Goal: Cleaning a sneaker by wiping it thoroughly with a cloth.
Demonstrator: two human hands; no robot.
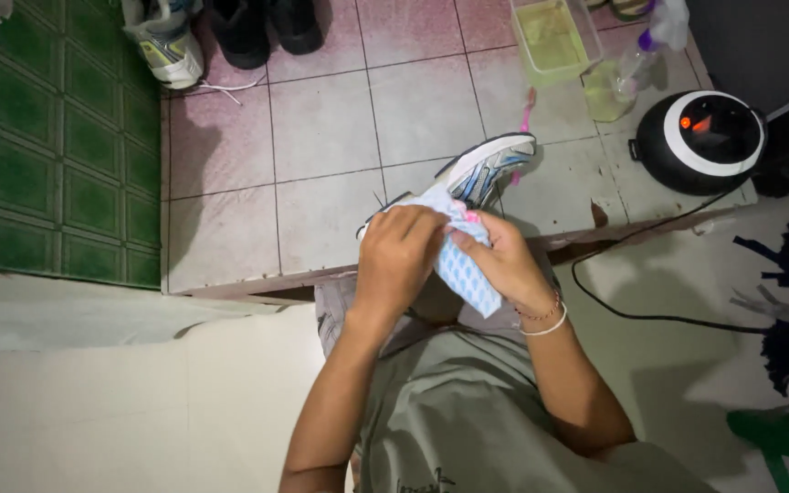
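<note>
A white running shoe [484,167] with blue and grey trim is held up over the person's lap, its toe pointing away toward the tiled floor [321,128]. A pale blue and white patterned cloth [464,271] is pressed against the heel end of the shoe and hangs down between the wrists. The left hand [398,253] is curled closed over the shoe's heel and the upper part of the cloth, fingers bent tight against them. The right hand [502,260] is closed around the cloth from the other side, fingers wrapped on the fabric and touching the shoe; thin bracelets sit on that wrist. The two hands meet just beside each other.

Farther out on the floor, a clear plastic container [552,36] and a spray bottle [627,73] stand near a black and white round appliance [698,139], whose black cord [632,315] trails across the pale floor. Other shoes [168,41] lie at the top, next to a green patterned mat [57,137].
</note>
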